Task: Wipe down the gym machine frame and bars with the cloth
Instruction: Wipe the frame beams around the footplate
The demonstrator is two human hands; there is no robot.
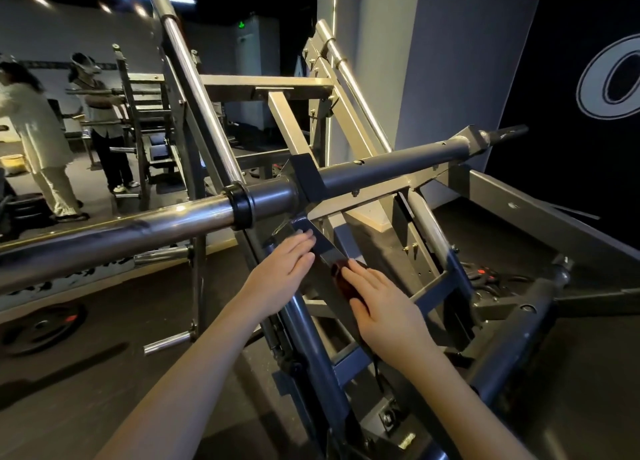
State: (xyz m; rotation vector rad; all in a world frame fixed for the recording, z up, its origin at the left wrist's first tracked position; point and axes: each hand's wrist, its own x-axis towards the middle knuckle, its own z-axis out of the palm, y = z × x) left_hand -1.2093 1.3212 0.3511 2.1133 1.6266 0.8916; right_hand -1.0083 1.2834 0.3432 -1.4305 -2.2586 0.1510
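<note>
— Step in hand?
— Mid-wipe: dark red cloth (343, 276) pressed under right grip (384, 309), fingers straight, on slanted frame plate (325, 249). Left grip (284, 269) flat too, bracing just beside.
— Next?
— Probably sliding down the plate, then up to chrome bar (138, 232).

Dark gym floor (69, 390) here. The machine frame (512, 341) stands right on it, a black weight plate (41, 328) lies flat off to the left, and two people (104, 130) stand further back by another rack (145, 113).
</note>
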